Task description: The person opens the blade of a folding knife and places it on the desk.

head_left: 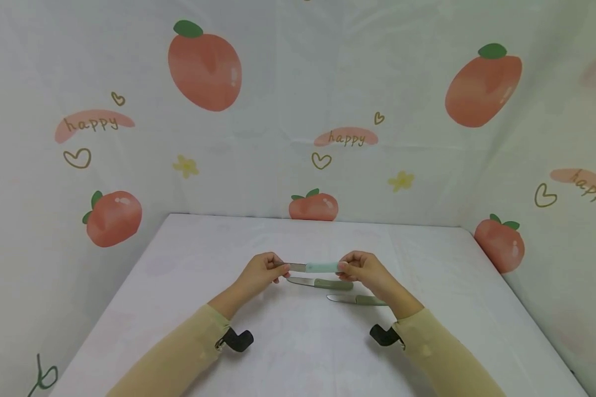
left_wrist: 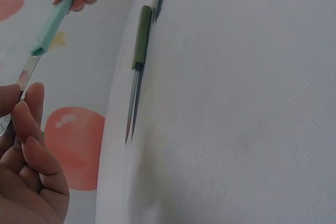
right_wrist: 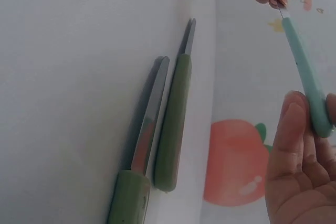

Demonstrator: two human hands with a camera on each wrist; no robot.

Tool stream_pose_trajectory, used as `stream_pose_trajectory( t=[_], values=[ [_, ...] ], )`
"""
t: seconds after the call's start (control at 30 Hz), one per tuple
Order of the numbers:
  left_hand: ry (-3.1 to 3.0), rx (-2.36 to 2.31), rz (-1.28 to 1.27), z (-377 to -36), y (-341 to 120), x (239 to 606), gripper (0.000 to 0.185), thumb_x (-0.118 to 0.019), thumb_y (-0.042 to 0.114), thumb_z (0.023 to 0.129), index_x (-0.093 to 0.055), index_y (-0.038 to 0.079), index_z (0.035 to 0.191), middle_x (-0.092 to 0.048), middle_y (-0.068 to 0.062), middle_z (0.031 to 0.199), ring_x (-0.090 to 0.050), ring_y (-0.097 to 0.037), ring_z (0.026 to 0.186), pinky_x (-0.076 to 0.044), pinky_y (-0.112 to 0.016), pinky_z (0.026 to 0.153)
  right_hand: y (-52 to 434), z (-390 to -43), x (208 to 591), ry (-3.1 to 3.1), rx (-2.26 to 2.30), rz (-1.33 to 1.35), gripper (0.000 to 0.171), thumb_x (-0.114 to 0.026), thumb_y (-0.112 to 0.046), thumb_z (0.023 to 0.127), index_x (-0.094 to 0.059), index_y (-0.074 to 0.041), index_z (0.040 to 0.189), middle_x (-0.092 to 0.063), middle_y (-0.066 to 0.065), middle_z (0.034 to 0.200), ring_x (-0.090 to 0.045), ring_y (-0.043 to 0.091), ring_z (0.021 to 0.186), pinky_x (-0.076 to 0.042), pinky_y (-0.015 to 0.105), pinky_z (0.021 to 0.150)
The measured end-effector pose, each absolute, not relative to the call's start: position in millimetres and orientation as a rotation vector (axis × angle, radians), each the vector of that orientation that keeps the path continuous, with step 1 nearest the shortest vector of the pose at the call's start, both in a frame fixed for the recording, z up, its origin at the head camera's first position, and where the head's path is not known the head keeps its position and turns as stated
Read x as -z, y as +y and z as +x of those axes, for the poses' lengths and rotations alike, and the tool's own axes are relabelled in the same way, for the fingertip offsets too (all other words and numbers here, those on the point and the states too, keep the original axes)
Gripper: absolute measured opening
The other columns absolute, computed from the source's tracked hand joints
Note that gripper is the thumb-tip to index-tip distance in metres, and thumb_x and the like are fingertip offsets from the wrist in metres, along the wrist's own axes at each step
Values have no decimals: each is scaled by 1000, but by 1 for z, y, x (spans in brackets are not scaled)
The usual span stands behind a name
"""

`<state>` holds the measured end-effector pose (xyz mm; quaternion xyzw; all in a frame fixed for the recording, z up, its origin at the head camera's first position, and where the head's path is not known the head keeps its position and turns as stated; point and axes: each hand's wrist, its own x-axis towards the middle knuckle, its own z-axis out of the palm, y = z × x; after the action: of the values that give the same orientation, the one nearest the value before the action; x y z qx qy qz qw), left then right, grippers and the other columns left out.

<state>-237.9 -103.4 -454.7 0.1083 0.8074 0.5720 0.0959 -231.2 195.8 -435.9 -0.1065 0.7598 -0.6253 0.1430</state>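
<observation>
A small knife with a mint-green handle (head_left: pixel 323 267) is held level above the table between both hands. My left hand (head_left: pixel 264 268) pinches its blade (left_wrist: pixel 29 71) between thumb and fingers, hiding part of the metal. At the other end, my right hand (head_left: pixel 366 269) grips the handle's butt with thumb and fingertips. Just below and nearer to me, a knife with an olive-green handle (head_left: pixel 334 284) lies on the table, blade to the left. Nearer still is a second olive-green knife (head_left: pixel 370 300), its handle end hidden behind the right wrist.
The white-covered table (head_left: pixel 203 237) reaches back to a curtain (head_left: pixel 278 71) printed with red fruit and "happy" lettering, which also hangs at both sides. A black wrist camera (head_left: pixel 239 340) sits at the left cuff and another black camera (head_left: pixel 383 335) at the right.
</observation>
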Motion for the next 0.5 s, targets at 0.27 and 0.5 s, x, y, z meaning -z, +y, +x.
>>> stream_pose_trajectory(
  t=[0.27,0.5],
  values=[
    [2429,-1573,359,-239,-112,463,18,-70,21,96,-65,4,93,-73,-2,83,-66,-26,82,-54,-37,72,196,-230,443,2302,1597,-327,25,-68,-19,97,-63,4,107,-71,10,91,-67,22,85,-56,39,81],
    [2456,-1522,360,-238,-126,468,18,-70,20,95,-65,3,94,-73,-2,83,-66,-21,82,-53,-30,69,189,-230,451,2372,1459,-384,20,-71,-20,95,-69,-2,102,-70,5,85,-66,19,79,-56,36,77]
  ],
)
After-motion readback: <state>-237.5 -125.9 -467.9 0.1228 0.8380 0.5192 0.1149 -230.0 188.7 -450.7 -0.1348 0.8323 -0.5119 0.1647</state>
